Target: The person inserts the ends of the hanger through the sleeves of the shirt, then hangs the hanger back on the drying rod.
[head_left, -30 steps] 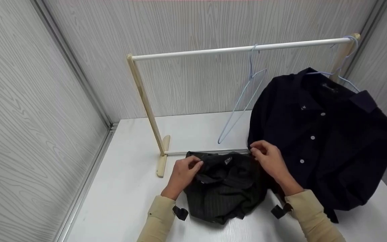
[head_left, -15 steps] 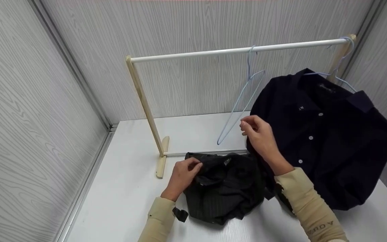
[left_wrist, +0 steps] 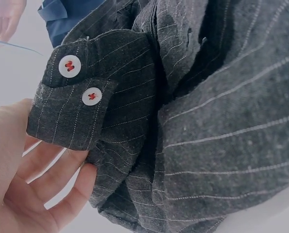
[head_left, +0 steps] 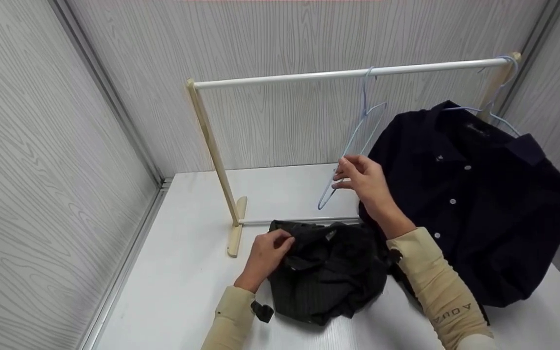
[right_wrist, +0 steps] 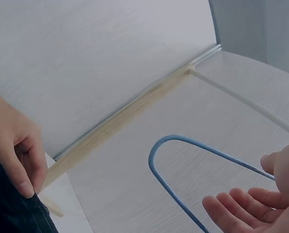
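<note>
My left hand (head_left: pixel 266 250) pinches the upper left edge of a dark pinstriped shirt (head_left: pixel 328 291), bunched on the white table. Two white buttons (left_wrist: pixel 91 96) with red thread show on the shirt's tab beside my fingers in the left wrist view. My right hand (head_left: pixel 365 182) has reached a light blue wire hanger (head_left: pixel 353 137) on the rack's bar. In the right wrist view, the hanger's bent end (right_wrist: pixel 173 137) extends past my right hand, whose fingers are spread loosely apart from the thumb around the wire.
A wooden-ended rack with a white top bar (head_left: pixel 280 78) stands across the table (head_left: pixel 178 272). At its right end, a navy shirt (head_left: pixel 494 218) with white buttons hangs on another blue hanger. Grey wood-grain panels (head_left: pixel 270 34) enclose the back and sides.
My right hand has left the pinstriped shirt's right side and moved up and left to the hanging hanger. The left hand keeps its pinch on the shirt.
</note>
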Tool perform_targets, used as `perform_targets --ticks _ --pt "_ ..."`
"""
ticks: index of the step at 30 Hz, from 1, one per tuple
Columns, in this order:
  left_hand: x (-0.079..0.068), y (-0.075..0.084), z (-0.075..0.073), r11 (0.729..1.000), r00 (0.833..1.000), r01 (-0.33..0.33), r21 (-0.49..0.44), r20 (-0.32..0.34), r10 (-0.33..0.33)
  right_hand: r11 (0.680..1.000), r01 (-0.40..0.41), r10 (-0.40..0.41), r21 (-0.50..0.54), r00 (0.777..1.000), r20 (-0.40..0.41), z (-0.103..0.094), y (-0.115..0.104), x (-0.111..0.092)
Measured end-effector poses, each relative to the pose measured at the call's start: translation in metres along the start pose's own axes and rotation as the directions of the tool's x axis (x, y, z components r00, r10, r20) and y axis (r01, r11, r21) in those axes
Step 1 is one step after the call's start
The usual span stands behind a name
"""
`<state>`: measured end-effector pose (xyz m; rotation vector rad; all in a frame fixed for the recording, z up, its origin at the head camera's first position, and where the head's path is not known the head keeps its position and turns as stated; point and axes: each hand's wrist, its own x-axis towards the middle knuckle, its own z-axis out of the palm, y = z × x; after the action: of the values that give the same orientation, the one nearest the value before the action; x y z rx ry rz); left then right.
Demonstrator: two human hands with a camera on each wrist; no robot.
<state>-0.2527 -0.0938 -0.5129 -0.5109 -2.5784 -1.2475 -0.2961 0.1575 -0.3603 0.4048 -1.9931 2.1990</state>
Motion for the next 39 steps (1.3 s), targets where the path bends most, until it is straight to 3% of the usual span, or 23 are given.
perform_targets --ticks 6,22,39 --pt "-0.003 -0.001 0.000 1.000 1.000 0.008 -0.007 0.006 -0.008 0.999 -0.015 0.013 0.043 0.999 0.032 0.002 -0.002 0.001" --pt "-0.005 -0.005 0.003 1.000 1.000 -0.001 -0.021 -0.002 0.001 0.997 -0.044 0.049 -0.063 0.996 0.068 -0.008 -0.009 0.003" --pt "-0.009 -0.005 0.006 0.999 1.000 0.024 -0.045 -0.010 -0.025 0.983 0.025 -0.008 -0.180 0.996 0.092 -0.025 -0.010 0.000"
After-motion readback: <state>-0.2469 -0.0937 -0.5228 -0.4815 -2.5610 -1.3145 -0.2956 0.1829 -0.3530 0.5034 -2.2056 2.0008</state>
